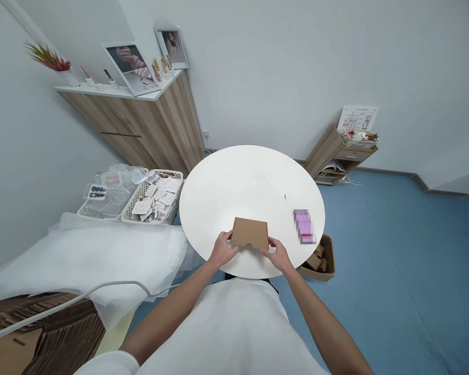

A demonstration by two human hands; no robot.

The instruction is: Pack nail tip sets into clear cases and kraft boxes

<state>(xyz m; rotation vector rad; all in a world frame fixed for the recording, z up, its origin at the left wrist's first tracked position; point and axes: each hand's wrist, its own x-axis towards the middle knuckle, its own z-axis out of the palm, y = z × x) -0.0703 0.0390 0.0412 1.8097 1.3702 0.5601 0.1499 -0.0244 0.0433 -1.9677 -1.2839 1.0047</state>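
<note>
A small closed brown cardboard box point(250, 233) lies near the front edge of a round white table point(250, 187). My left hand point(222, 250) grips the box's left front corner, fingers curled round it. At the box's right front corner my right hand point(277, 254) holds on the same way. A small purple item point(305, 226) lies to the right on the table, blurred.
Two white baskets point(152, 204) of cards and clear packets stand on a white-covered bed point(82, 255) at left. An open carton point(318, 259) with cardboard pieces sits on the blue floor right of the table. Flat cardboard stacks point(31, 333) lie at lower left. Wooden cabinets stand along the wall.
</note>
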